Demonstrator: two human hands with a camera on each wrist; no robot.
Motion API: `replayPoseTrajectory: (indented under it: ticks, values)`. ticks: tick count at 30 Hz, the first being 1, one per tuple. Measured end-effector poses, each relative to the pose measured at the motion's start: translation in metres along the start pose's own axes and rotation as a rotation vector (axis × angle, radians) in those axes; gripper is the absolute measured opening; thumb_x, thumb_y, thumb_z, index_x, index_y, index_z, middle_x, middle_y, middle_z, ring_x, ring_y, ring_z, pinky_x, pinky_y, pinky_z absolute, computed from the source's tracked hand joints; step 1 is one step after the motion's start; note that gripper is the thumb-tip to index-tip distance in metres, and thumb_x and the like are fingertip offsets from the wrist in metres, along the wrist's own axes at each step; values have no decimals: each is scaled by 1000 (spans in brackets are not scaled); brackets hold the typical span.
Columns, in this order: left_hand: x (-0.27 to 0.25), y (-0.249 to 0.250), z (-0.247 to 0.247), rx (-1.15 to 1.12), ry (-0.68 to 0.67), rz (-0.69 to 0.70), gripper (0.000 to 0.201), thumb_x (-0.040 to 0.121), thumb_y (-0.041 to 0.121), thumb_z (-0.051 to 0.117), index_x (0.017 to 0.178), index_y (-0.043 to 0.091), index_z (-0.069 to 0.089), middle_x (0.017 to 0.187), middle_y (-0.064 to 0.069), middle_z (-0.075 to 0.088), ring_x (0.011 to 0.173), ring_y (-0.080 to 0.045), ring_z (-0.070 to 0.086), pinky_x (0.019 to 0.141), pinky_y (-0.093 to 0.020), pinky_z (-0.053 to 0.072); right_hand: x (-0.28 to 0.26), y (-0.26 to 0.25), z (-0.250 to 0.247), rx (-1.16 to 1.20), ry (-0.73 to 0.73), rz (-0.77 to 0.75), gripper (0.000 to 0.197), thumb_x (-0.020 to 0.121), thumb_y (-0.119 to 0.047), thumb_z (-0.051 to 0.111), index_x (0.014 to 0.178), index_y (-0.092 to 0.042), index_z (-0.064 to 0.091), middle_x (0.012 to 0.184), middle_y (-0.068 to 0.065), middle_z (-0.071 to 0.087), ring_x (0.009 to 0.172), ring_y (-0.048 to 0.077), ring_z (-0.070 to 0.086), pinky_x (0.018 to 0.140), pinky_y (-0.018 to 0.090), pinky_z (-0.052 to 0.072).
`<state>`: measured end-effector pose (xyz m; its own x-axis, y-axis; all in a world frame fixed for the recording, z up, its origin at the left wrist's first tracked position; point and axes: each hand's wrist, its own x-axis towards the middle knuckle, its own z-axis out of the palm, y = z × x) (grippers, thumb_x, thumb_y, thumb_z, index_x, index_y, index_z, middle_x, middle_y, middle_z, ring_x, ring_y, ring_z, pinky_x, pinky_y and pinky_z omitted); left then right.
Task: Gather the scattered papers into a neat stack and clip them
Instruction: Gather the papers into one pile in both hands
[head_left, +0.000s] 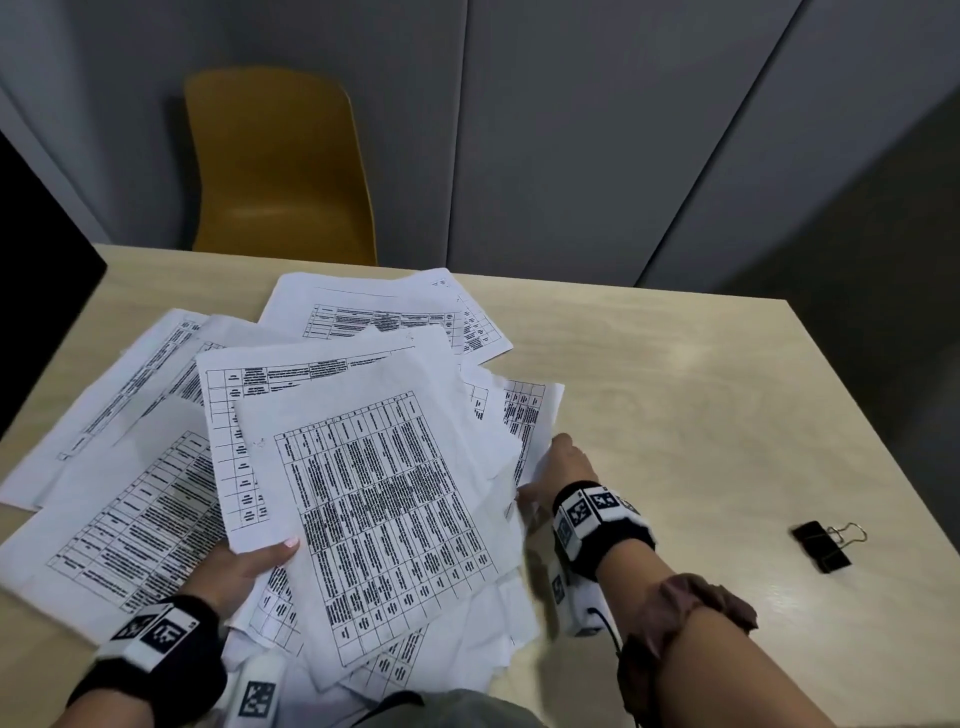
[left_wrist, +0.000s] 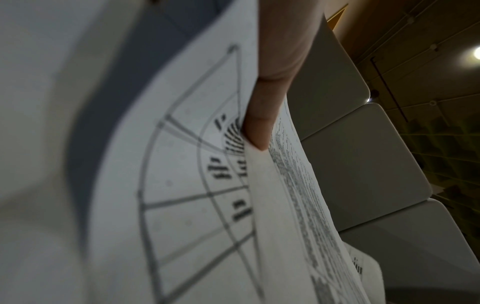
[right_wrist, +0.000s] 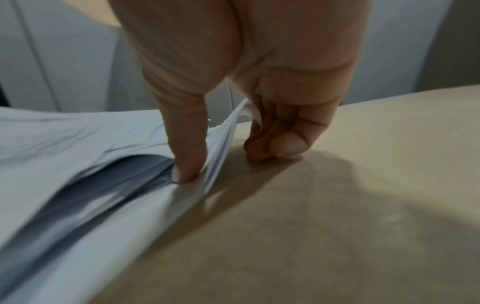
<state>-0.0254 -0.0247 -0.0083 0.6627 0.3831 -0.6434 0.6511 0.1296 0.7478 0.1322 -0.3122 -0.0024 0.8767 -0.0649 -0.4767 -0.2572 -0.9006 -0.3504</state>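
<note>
Several white printed papers (head_left: 374, 493) with tables lie fanned and overlapping across the light wooden table (head_left: 675, 374). My left hand (head_left: 249, 564) holds the near-left edge of the upper sheets, thumb on top; the left wrist view shows the thumb (left_wrist: 259, 123) pressed on a lifted sheet (left_wrist: 182, 195). My right hand (head_left: 561, 467) grips the right edge of the pile. In the right wrist view its thumb (right_wrist: 187, 156) lies on the sheets (right_wrist: 78, 144) and the curled fingers (right_wrist: 283, 139) are under the lifted edge, on the tabletop. A black binder clip (head_left: 826, 545) lies apart at the right.
A yellow chair (head_left: 280, 171) stands behind the table's far edge, before grey cabinet doors (head_left: 571, 130). A dark panel (head_left: 41, 270) borders the table's left side. Bare tabletop (right_wrist: 337, 226) stretches right of the pile toward the clip.
</note>
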Motion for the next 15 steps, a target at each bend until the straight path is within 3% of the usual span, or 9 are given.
replayPoseTrajectory:
  ticks: [3,5,9,11,13,15]
  values:
    - [0,0,-1,2,13,-9,47,81,9,66,126,3,53,132,-18,55,116,-31,52,105,-45,31,-7,2,9,73,48,-41,32,81,-24,61,105,-4,55,113,18,63,105,34,59,81,34,48]
    - [0,0,-1,-1,20,-12,43,79,10,68,120,4,57,128,-18,58,105,-28,54,103,-44,34,-12,5,18,274,87,-69,19,86,-29,55,92,-11,59,104,17,68,97,34,63,73,31,47]
    - [-1,0,0,-3,33,-14,42,80,7,66,121,0,57,127,-19,58,101,-25,52,97,-40,35,-16,25,38,822,189,51,26,82,-17,61,108,-16,59,108,14,68,99,30,65,89,42,51]
    - [-2,2,1,5,43,-15,42,81,5,66,121,-2,56,127,-20,57,106,-29,54,96,-39,35,-20,37,36,1027,242,153,20,85,-8,60,104,-10,56,104,14,67,95,29,64,88,40,50]
    - [-3,3,2,22,41,-16,42,81,7,65,121,-3,56,129,-21,56,116,-34,53,100,-41,34,-23,47,36,1216,98,187,23,83,6,59,103,-4,56,100,19,66,91,33,64,88,47,50]
    - [-5,5,4,21,32,-21,42,82,7,65,122,-3,55,130,-21,55,120,-35,51,102,-42,33,-31,46,40,1185,-69,169,34,76,5,63,109,1,58,102,21,68,93,36,65,91,55,48]
